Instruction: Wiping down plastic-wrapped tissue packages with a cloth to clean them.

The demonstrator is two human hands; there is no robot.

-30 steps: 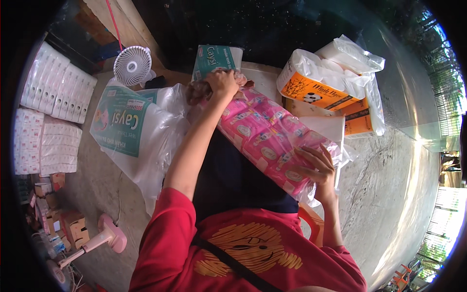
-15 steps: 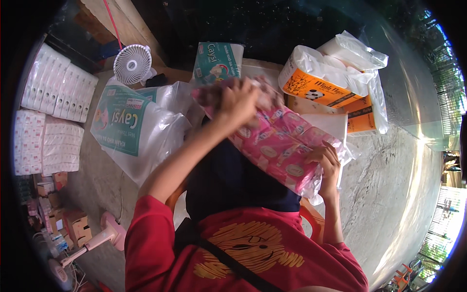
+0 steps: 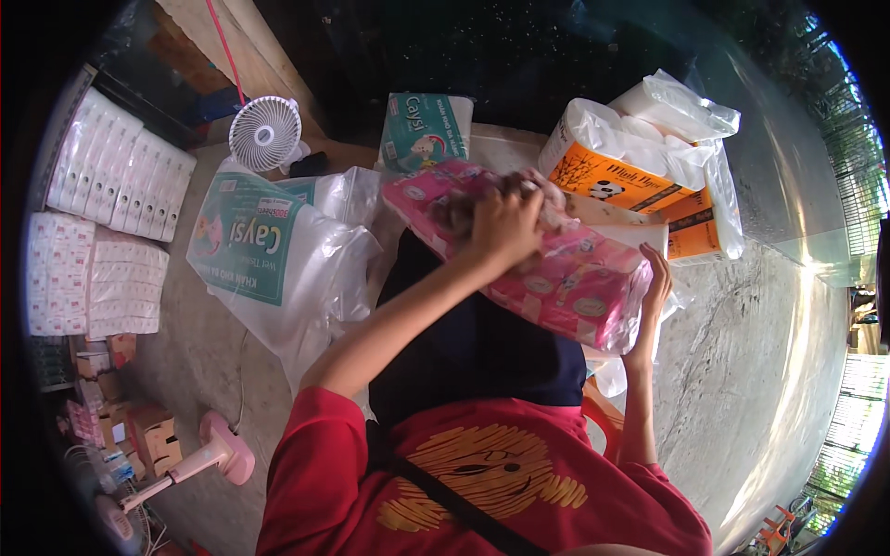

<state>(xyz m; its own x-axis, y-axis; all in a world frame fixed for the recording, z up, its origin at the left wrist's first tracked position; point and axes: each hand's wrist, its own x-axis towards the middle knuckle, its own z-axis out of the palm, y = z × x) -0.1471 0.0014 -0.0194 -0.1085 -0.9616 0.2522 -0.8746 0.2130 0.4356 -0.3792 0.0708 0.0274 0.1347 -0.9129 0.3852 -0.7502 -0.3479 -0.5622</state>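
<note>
A long pink plastic-wrapped pack (image 3: 579, 283) of what looks like tissue lies slantwise across my lap. My left hand (image 3: 508, 227) is closed on a crumpled brownish-pink cloth (image 3: 549, 193) and presses it on the top of the pack, near its middle. Part of the cloth is under the fingers and blurred. My right hand (image 3: 656, 292) grips the pack's right end, its fingers bent over the edge and the thumb side low. Loose clear wrap sticks out by that end.
Clear bags with green labels (image 3: 243, 236) stand at left, and another green-labelled pack (image 3: 426, 130) lies ahead. Orange-and-white paper roll packs (image 3: 621, 176) sit at far right. A small white fan (image 3: 265, 134) is at far left, before stacked white packs (image 3: 120, 176). A pink standing fan (image 3: 227, 449) lies lower left.
My left hand has slid the cloth rightward along the pack, from its far left end to the middle. The pack's right end is raised, and my right hand has shifted to its outer edge.
</note>
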